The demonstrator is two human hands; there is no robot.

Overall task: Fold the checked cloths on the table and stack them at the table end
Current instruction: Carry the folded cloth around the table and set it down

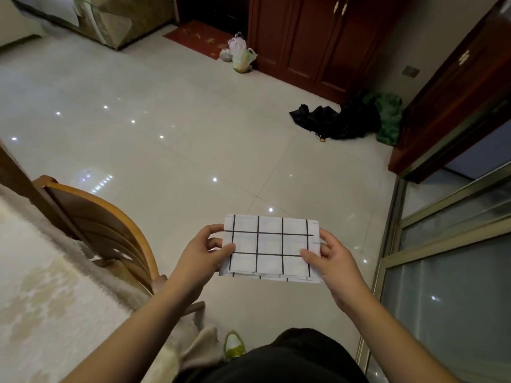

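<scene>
A white checked cloth (271, 248) with black grid lines is folded into a small rectangle and held in the air above the tiled floor, in front of me. My left hand (203, 254) pinches its left edge, thumb on top. My right hand (330, 258) pinches its right edge the same way. Several layers show along the cloth's lower edge. The table (36, 294), covered with a pale patterned cloth, lies at the lower left, apart from both hands. No other checked cloth is in view.
A wooden chair (107, 233) stands against the table edge, left of my left hand. Dark and green bags (356, 118) lie on the floor by a red-brown cabinet (312, 37). A glass sliding door (448, 258) runs along the right. Plastic bags (240, 53) sit far back.
</scene>
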